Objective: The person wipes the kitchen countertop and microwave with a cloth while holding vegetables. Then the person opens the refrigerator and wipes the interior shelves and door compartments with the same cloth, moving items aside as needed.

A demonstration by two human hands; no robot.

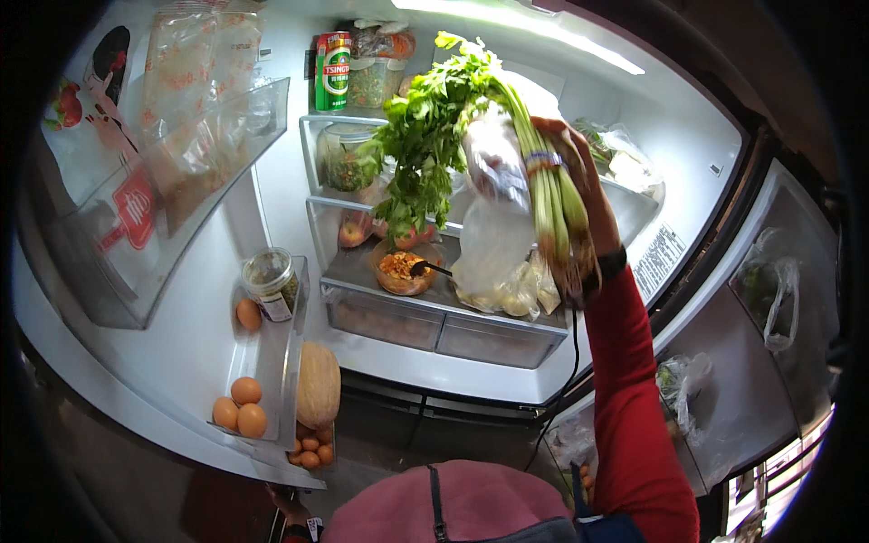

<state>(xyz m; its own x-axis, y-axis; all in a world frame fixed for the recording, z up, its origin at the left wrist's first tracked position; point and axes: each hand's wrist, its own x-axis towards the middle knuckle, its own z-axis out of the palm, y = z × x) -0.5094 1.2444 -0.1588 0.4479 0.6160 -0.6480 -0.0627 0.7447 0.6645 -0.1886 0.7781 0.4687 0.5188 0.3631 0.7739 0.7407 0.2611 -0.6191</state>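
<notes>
My right hand (585, 159), at the end of a red sleeve, grips a bunch of celery (543, 176) inside a lit, opened refrigerator. Its leaves hang to the left and its pale stalks point down, bound by a purplish band. Behind the stalks is a clear plastic bag (499, 159); whether my hand also holds it I cannot tell. Below, a bowl of chopped food (402, 271) with a black spoon stands on a shelf, beside bagged pale items (506, 288). At the lower left my left hand (288, 503) is near the door's bottom edge, partly hidden; its grip is unclear.
The left door's lower bin (271, 380) holds loose eggs (246, 407) and a jar (270, 282). A squash (318, 387) and more eggs (310, 448) sit beyond it. A beer can (333, 71) stands on the top shelf. The right door (740, 400) carries bagged greens. A dark cable (576, 353) hangs down.
</notes>
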